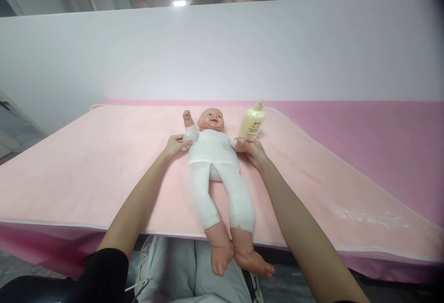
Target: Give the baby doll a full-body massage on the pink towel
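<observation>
A baby doll point(215, 148) with a white cloth body lies on its back on a pink towel point(104, 169), its feet hanging past the front edge. My left hand point(176, 145) is closed around the doll's upper arm at the left, below its raised plastic hand. On the other side my right hand point(255, 151) grips the doll's other arm near its plastic hand. Just behind my right hand stands a pale yellow pump bottle point(253, 121) with a printed label, leaning slightly in view.
Under the towel a darker pink cover point(388, 145) spreads over the table. A white partition point(222, 53) rises along the back edge. My legs in light trousers point(180, 266) are below the front edge, under the doll's feet.
</observation>
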A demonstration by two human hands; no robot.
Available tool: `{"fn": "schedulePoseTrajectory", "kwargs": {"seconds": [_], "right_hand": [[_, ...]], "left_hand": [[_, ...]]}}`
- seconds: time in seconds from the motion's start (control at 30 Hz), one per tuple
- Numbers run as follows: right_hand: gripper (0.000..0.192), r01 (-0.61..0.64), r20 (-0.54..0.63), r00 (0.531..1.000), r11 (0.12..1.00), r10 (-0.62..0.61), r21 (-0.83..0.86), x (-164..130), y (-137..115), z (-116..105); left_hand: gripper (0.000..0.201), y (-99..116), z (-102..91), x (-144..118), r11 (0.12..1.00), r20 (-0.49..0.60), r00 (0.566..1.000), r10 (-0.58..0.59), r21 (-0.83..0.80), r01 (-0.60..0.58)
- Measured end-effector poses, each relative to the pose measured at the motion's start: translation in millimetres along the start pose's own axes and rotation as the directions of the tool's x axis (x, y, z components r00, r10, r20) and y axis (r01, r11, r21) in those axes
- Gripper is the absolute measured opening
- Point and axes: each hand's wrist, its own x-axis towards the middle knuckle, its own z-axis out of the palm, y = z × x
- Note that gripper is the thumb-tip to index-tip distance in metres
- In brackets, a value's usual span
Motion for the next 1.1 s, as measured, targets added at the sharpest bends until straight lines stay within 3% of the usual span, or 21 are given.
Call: {"fn": "schedulePoseTrajectory", "kwargs": {"seconds": [0.17,0.37,0.57,0.67,0.77,0.97,1.1], "right_hand": [[0.020,-0.011,0.065,0.998,1.000,0.010,0.023,-2,-2,-3],[0.029,-0.004,0.171,0.985,0.997,-0.009,0.076,-3,-7,-1],[0.030,-0.003,0.044,0.999,1.000,0.002,0.016,4,3,3],[0.038,-0.009,-0.060,0.998,0.998,0.005,-0.063,7,9,5],[0.041,-0.019,-0.093,0.996,0.996,0.011,-0.084,8,11,6],[0.029,-0.003,-0.017,1.000,0.999,0.002,-0.047,0,4,7],[0.020,-0.019,0.015,1.000,0.999,0.020,-0.035,-3,0,6]], "left_hand": [[0.036,-1,-10.1,0,0.994,0.015,0.997,-0.081,-0.066,0.082],[0.031,-2,-8.7,4,0.997,0.054,0.998,-0.035,-0.072,0.039],[0.044,-7,-5.2,10,0.995,-0.118,0.991,-0.055,0.082,0.065],[0.047,-12,-4.6,15,0.984,-0.177,0.981,-0.073,0.145,0.100],[0.050,-15,-4.0,18,0.976,-0.213,0.976,-0.051,0.196,0.093],[0.042,-11,-5.3,8,0.976,-0.079,0.997,-0.018,0.217,0.035],[0.049,-6,-7.6,1,0.981,0.019,1.000,-0.007,0.194,0.003]]}}
